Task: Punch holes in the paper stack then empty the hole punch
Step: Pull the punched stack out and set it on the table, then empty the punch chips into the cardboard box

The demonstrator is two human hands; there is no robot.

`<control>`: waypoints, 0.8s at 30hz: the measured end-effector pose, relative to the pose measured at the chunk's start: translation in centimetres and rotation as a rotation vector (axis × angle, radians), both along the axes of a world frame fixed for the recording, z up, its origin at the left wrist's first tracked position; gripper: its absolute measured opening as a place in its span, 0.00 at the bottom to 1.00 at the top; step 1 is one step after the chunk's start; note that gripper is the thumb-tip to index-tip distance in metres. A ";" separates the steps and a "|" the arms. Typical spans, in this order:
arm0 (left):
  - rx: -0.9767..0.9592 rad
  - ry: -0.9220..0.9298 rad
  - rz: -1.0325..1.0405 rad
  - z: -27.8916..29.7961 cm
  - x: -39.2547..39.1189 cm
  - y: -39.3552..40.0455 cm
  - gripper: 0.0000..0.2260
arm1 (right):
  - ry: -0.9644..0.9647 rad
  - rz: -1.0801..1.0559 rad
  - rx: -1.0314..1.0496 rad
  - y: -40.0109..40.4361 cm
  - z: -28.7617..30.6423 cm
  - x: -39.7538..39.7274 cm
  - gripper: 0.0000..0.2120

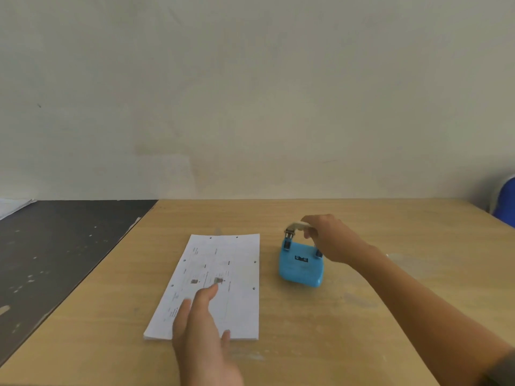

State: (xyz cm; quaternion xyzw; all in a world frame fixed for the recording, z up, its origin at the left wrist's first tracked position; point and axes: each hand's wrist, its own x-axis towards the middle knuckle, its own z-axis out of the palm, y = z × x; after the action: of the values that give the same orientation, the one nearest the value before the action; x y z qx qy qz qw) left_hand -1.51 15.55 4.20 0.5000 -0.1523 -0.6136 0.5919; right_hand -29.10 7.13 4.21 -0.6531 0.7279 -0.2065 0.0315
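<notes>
A stack of white printed paper (223, 263) lies flat on the wooden table (348, 316), with punched holes showing along its far, left and right edges. My left hand (203, 327) rests flat on the near part of the stack, fingers spread. To the right of the paper stands a blue hole punch (301, 267) with a pale lever handle (298, 226) raised at its far end. My right hand (328, 238) reaches over from the right and its fingers are closed around that handle.
A dark, paint-speckled surface (55, 260) adjoins the table on the left, with some white sheets (12, 206) at its far corner. A plain wall rises behind the table. A blue object (505, 201) sits at the far right edge.
</notes>
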 end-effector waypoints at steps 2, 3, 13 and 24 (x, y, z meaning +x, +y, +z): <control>-0.080 -0.039 -0.049 -0.2 -1.6 -0.6 0.21 | -0.057 -0.007 -0.035 0.3 0.5 -1.3 0.14; -0.108 -0.047 -0.109 -0.5 -2.5 -1.2 0.18 | -0.085 -0.021 -0.063 0.5 0.7 -2.0 0.14; -0.318 -0.637 -0.665 -3.3 -11.6 -11.1 0.11 | -0.288 -0.272 -0.250 3.8 1.4 -9.7 0.13; -0.591 -1.547 -0.716 -8.1 -14.2 -17.0 0.13 | -0.067 -0.151 -0.064 4.4 -1.4 -12.7 0.11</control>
State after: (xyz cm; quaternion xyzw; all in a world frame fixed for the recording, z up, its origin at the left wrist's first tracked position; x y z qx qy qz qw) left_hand -15.68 -1.49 -3.87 0.5231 -0.8061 -0.1891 0.2021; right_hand -41.78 11.50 2.77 -0.5896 0.7667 -0.2533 0.0192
